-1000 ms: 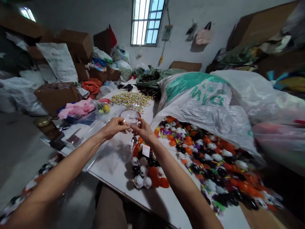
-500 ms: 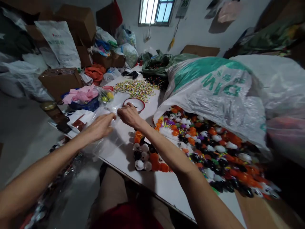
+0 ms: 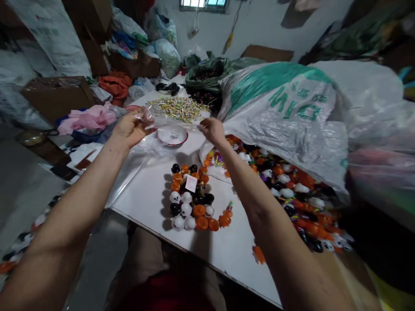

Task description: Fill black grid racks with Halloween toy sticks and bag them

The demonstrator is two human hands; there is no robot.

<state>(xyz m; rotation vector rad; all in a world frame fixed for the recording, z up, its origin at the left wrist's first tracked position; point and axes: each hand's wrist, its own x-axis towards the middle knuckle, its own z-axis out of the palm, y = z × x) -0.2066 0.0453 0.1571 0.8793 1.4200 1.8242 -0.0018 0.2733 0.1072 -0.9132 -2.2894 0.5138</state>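
Between my two hands a clear plastic bag is stretched by its edge, its film hanging down toward the table's front. My left hand grips the bag's left side, fingers closed on it. On the other side my right hand pinches the bag's right edge. Below them on the white table, small orange, black and white Halloween figures stand in a compact block. A small paper label rests on that block. One orange figure lies just to its right, another nearer the table edge.
Behind the bag are a red-rimmed white bowl and a heap of small colourful sticks. A big woven sack spills many figures at right. A blue basket with pink cloth stands left, near a brown jar.
My hands have moved apart, spreading the plastic bag wide between them. The right hand went rightward, the left slightly left and up. The view tilted down, showing the block of figures fully.
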